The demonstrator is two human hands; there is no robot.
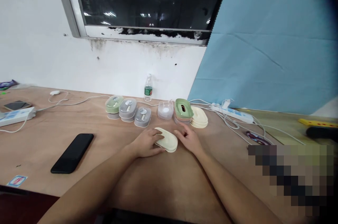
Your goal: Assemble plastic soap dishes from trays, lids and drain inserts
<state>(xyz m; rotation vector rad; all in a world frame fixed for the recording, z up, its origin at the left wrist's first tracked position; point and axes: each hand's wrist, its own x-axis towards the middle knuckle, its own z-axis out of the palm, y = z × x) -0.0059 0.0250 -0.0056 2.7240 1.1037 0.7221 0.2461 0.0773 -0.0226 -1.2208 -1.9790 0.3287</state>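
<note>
A cream oval tray-like piece (169, 141) lies on the table in front of me. My left hand (148, 143) grips its left end, with the thumb at the near edge and the fingers over the top. Just right of the piece is my right hand (190, 139), holding nothing, its fingers apart and pointing at a stack of green lids (184, 108) with central slots. Pinkish and grey pieces show beneath the green. Beside that stack sit several cream pieces (200, 117) piled up, and to its left are clear plastic covers (165, 110).
Lidded boxes, one green (114, 104) and two grey (128, 109), stand at the back left. Behind them is a plastic bottle (148, 88). A black phone (72, 153) lies at left. Power strips (235, 114) and white cables run along the back and sides.
</note>
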